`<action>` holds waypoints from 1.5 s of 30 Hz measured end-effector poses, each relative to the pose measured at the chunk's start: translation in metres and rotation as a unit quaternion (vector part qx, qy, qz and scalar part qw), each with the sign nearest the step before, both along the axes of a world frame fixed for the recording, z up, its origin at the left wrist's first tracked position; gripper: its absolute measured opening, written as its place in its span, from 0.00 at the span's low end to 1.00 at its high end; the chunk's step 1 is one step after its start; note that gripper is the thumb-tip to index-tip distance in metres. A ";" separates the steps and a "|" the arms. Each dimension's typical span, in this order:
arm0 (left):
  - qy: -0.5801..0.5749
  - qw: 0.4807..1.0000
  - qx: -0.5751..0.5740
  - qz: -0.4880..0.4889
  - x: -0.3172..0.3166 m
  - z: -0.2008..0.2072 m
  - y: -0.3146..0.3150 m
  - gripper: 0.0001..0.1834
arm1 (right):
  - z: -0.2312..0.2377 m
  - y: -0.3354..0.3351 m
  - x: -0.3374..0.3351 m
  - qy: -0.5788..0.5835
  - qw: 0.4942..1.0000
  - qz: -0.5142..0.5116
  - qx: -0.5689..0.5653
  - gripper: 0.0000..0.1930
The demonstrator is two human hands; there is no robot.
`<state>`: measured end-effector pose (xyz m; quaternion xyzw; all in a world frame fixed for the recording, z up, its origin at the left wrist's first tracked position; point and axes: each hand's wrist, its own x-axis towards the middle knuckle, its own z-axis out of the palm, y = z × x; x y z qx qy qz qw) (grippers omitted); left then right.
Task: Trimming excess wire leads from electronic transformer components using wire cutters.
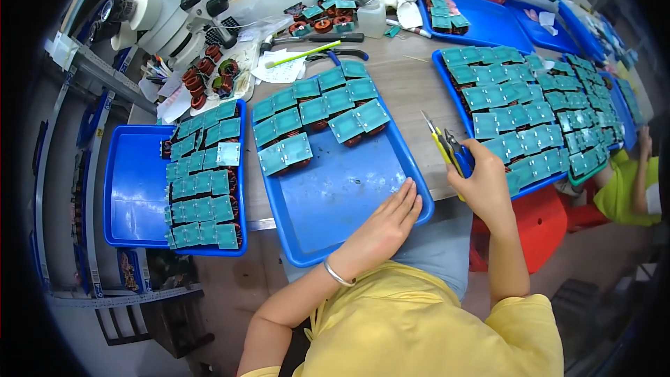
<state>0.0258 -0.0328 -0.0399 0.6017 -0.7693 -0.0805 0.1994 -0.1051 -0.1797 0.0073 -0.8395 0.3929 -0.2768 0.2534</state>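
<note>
My left hand (382, 227) lies open, fingers stretched together over the right front rim of the middle blue tray (328, 213). Green circuit boards (337, 101) with copper-wound coils beneath them fill the tray's far part in rows. To the right of that tray, my right hand (483, 180) is closed around cutting pliers (460, 157) with dark jaws and blue handles. A pointed yellow-handled tool (440, 143), perhaps tweezers, lies right beside the pliers; whether my fingers hold it too, I cannot tell.
Board-filled blue trays stand at left (132, 188) and right (481, 126). Behind are a microscope (167, 21), loose coils (202, 77), a green stick (303, 54), blue-handled pliers (342, 54) and a plastic bottle (371, 19). A red stool (537, 227) and another person's arm (641, 174) are at right.
</note>
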 end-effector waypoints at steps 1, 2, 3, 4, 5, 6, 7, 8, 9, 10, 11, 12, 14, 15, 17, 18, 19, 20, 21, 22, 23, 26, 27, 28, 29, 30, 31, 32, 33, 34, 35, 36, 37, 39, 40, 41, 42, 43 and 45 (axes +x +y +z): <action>0.001 1.000 0.000 0.000 -0.004 -0.001 -0.004 0.26 | 0.002 -0.001 -0.003 0.002 1.000 0.004 0.008 0.14; 0.000 1.000 -0.006 -0.010 -0.009 -0.001 -0.008 0.26 | 0.004 -0.002 -0.005 0.004 1.000 0.008 0.017 0.14; -0.002 1.000 -0.012 -0.020 -0.014 -0.002 -0.012 0.26 | 0.004 -0.003 -0.007 0.005 1.000 0.008 0.016 0.14; -0.001 1.000 -0.012 -0.019 -0.020 -0.002 -0.015 0.26 | 0.005 -0.004 -0.009 0.002 1.000 0.010 0.013 0.14; -0.001 0.999 -0.021 -0.030 -0.025 -0.003 -0.019 0.25 | 0.005 -0.005 -0.010 -0.001 1.000 0.011 0.010 0.14; -0.002 0.999 -0.029 -0.041 -0.031 -0.004 -0.022 0.25 | 0.007 -0.006 -0.011 0.000 1.000 0.011 0.010 0.14; -0.001 0.999 -0.029 -0.041 -0.035 -0.005 -0.026 0.25 | 0.009 -0.007 -0.012 -0.002 1.000 0.011 0.017 0.14; 0.005 0.998 -0.038 -0.053 -0.040 -0.006 -0.030 0.25 | 0.010 -0.008 -0.013 -0.004 1.000 0.009 0.023 0.14; 0.011 0.997 -0.047 -0.065 -0.043 -0.007 -0.033 0.24 | 0.009 -0.010 -0.013 -0.002 1.000 0.008 0.022 0.14; 0.012 0.997 -0.048 -0.067 -0.047 -0.008 -0.037 0.24 | 0.009 -0.012 -0.013 0.011 1.000 0.007 0.026 0.15; 0.015 0.996 -0.057 -0.073 -0.049 -0.008 -0.041 0.24 | 0.009 -0.015 -0.013 0.024 0.999 0.005 0.031 0.16; 0.018 0.994 -0.067 -0.079 -0.052 -0.008 -0.045 0.24 | 0.011 -0.020 -0.011 0.026 0.999 0.003 0.029 0.16; 0.014 0.994 -0.074 -0.078 -0.056 -0.009 -0.053 0.24 | 0.016 -0.032 -0.002 0.039 0.999 0.014 0.029 0.17; 0.008 0.994 -0.080 -0.074 -0.058 -0.009 -0.055 0.24 | 0.021 -0.033 0.005 0.039 0.999 0.014 0.029 0.17; 0.033 0.994 -0.079 -0.063 -0.062 -0.010 -0.056 0.24 | 0.033 -0.033 0.022 0.049 0.993 0.089 0.066 0.18; 0.057 0.994 -0.079 -0.052 -0.061 -0.010 -0.054 0.24 | 0.023 -0.035 0.032 0.036 0.988 0.152 -0.008 0.17; 0.057 0.994 -0.078 -0.049 -0.061 -0.008 -0.048 0.24 | 0.026 -0.030 0.043 0.050 0.981 0.189 -0.013 0.17; 0.078 0.992 -0.074 -0.064 -0.064 0.000 -0.040 0.24 | 0.025 -0.024 0.054 0.060 0.976 0.210 -0.010 0.18; 0.098 0.990 -0.069 -0.078 -0.065 0.008 -0.033 0.25 | 0.025 -0.016 0.066 0.070 0.970 0.232 -0.005 0.18; 0.098 0.987 -0.051 -0.118 -0.058 0.028 -0.021 0.25 | 0.026 -0.007 0.082 0.097 0.962 0.255 0.011 0.18; 0.152 0.975 -0.019 -0.161 -0.051 0.038 -0.006 0.24 | 0.029 0.005 0.098 0.124 0.952 0.279 0.026 0.17; 0.281 0.911 0.122 -0.275 -0.015 0.072 0.026 0.23 | 0.008 0.035 0.142 0.099 0.937 0.334 0.006 0.15; 0.301 0.915 0.095 -0.251 0.001 0.091 0.033 0.20 | 0.003 0.043 0.154 0.095 0.934 0.343 0.015 0.14; 0.320 0.919 0.069 -0.220 0.014 0.107 0.041 0.18 | 0.000 0.053 0.167 0.102 0.931 0.350 0.009 0.14; 0.321 0.918 0.071 -0.222 0.024 0.115 0.045 0.18 | -0.003 0.061 0.179 0.110 0.928 0.355 0.004 0.13; 0.321 0.931 0.027 -0.174 0.032 0.120 0.049 0.16 | -0.009 0.070 0.193 0.111 0.930 0.351 0.006 0.13; 0.322 0.938 -0.015 -0.131 0.039 0.121 0.047 0.14 | -0.019 0.073 0.205 0.102 0.939 0.328 -0.018 0.12; 0.286 0.956 -0.038 -0.044 0.044 0.124 0.050 0.13 | -0.026 0.079 0.213 0.089 0.944 0.316 -0.045 0.12; 0.249 0.966 -0.061 0.040 0.049 0.126 0.049 0.11 | -0.034 0.078 0.213 0.088 0.944 0.314 -0.045 0.12; 0.213 0.963 -0.128 0.104 0.058 0.121 0.042 0.12 | -0.047 0.071 0.212 0.007 0.939 0.343 -0.034 0.12; 0.172 0.948 -0.197 0.182 0.068 0.113 0.041 0.13 | -0.035 0.073 0.207 -0.078 0.921 0.382 -0.023 0.12; 0.284 0.901 -0.218 0.243 0.079 0.102 0.038 0.13 | -0.024 0.067 0.190 -0.084 0.910 0.404 0.020 0.13; 0.393 0.839 -0.235 0.294 0.086 0.091 0.032 0.14 | -0.008 0.062 0.172 0.003 0.930 0.368 0.010 0.12; 0.328 0.866 -0.223 0.304 0.096 0.075 0.020 0.16 | 0.008 0.049 0.139 0.116 0.940 0.322 0.000 0.11; 0.261 0.889 -0.207 0.315 0.101 0.066 0.016 0.18 | 0.011 0.041 0.119 0.144 0.937 0.317 0.002 0.13; 0.188 0.914 -0.189 0.306 0.102 0.054 0.009 0.23 | 0.012 0.034 0.099 0.087 0.948 0.305 -0.009 0.12; 0.114 0.933 -0.168 0.297 0.100 0.043 0.002 0.27 | 0.017 0.028 0.080 0.104 0.953 0.284 0.014 0.14; 0.117 0.933 -0.166 0.297 0.095 0.039 -0.006 0.27 | 0.013 0.022 0.061 0.108 0.956 0.270 0.033 0.14; 0.059 0.950 -0.118 0.283 0.090 0.034 -0.018 0.33 | 0.010 0.020 0.030 0.132 0.958 0.247 0.059 0.15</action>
